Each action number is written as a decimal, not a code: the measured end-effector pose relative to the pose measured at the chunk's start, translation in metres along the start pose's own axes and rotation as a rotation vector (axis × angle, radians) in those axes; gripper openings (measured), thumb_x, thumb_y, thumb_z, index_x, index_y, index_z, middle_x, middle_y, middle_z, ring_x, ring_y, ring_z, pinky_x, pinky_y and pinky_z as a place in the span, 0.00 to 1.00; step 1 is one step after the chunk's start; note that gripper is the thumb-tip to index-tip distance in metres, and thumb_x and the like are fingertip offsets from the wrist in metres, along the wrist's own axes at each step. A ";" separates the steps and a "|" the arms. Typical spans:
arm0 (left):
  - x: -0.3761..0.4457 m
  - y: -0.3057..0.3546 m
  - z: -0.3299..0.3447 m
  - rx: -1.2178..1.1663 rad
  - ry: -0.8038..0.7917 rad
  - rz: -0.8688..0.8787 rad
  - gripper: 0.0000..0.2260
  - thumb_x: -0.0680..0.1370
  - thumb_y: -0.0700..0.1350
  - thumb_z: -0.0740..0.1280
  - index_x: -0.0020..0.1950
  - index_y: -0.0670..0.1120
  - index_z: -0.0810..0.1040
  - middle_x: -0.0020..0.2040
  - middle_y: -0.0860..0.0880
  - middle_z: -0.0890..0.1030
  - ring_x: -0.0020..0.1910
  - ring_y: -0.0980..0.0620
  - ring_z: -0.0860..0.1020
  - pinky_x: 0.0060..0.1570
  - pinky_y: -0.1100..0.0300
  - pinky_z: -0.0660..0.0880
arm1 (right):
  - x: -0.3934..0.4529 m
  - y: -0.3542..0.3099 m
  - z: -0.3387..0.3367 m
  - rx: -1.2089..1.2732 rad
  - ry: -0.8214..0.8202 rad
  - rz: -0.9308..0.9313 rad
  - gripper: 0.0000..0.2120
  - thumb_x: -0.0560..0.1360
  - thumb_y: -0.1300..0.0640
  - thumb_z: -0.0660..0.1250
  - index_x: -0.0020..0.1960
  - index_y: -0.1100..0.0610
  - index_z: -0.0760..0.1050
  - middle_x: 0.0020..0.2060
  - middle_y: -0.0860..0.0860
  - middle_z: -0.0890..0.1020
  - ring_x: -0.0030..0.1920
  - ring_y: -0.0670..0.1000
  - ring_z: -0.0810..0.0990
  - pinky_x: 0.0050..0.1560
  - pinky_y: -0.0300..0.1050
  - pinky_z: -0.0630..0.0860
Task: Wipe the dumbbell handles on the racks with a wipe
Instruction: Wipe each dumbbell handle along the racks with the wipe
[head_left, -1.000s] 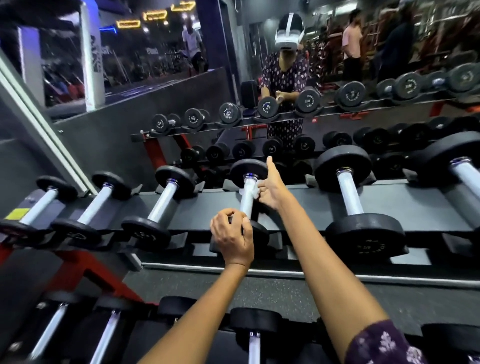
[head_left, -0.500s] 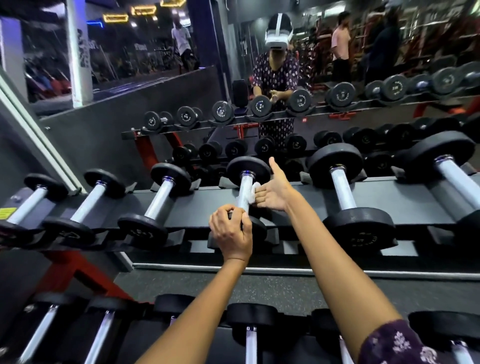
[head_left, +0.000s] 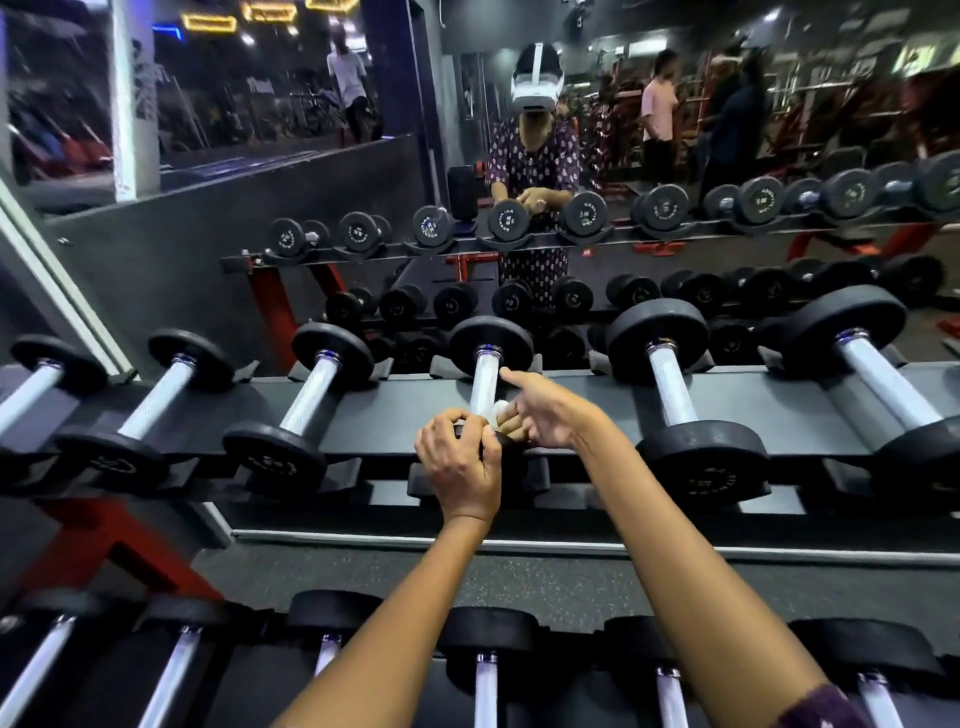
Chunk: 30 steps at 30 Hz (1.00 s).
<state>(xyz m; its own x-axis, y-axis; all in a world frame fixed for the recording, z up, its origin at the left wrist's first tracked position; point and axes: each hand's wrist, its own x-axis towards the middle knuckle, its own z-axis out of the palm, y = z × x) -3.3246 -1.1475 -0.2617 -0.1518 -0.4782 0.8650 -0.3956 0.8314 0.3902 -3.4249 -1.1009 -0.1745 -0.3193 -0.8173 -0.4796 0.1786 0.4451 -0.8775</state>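
A black dumbbell with a silver handle (head_left: 484, 384) lies in the middle of the upper rack (head_left: 571, 410). My left hand (head_left: 460, 462) grips its near weight plate, which is mostly hidden under the fingers. My right hand (head_left: 540, 415) holds a small white wipe (head_left: 500, 408) against the lower right side of the handle, with the index finger stretched out toward the handle. Only a bit of the wipe shows between the fingers.
More dumbbells sit on the upper rack to the left (head_left: 306, 410) and right (head_left: 675, 400). A lower rack of dumbbells (head_left: 488, 670) runs along the bottom edge. A mirror (head_left: 675, 156) behind shows people and other racks.
My right hand has slid the wipe down the handle from near the far plate to the near end. The left hand has stayed on the near plate.
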 end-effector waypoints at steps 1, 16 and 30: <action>0.000 0.000 0.000 -0.001 0.000 0.002 0.15 0.75 0.46 0.58 0.37 0.39 0.78 0.41 0.40 0.76 0.43 0.47 0.67 0.45 0.55 0.61 | -0.003 -0.001 0.000 0.034 -0.012 -0.002 0.26 0.78 0.36 0.45 0.33 0.55 0.60 0.19 0.47 0.61 0.16 0.42 0.57 0.15 0.32 0.53; 0.000 -0.002 -0.008 -0.158 -0.142 -0.084 0.24 0.83 0.58 0.49 0.66 0.41 0.68 0.66 0.36 0.73 0.61 0.45 0.71 0.58 0.51 0.65 | -0.007 0.022 0.002 -0.351 0.242 -0.374 0.04 0.70 0.68 0.68 0.42 0.63 0.81 0.29 0.52 0.77 0.30 0.44 0.72 0.35 0.35 0.70; -0.012 -0.006 -0.021 -0.140 -0.242 -0.279 0.50 0.63 0.72 0.65 0.73 0.40 0.57 0.73 0.37 0.64 0.72 0.42 0.62 0.69 0.46 0.64 | 0.013 -0.033 0.024 -1.144 -0.050 -0.477 0.10 0.73 0.66 0.64 0.52 0.63 0.81 0.42 0.54 0.83 0.34 0.37 0.75 0.41 0.33 0.73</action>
<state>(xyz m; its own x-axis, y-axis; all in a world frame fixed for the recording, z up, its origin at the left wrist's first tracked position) -3.3012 -1.1408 -0.2677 -0.2718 -0.7299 0.6272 -0.3268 0.6830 0.6533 -3.4125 -1.1350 -0.1518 -0.0887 -0.9871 -0.1333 -0.8682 0.1422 -0.4753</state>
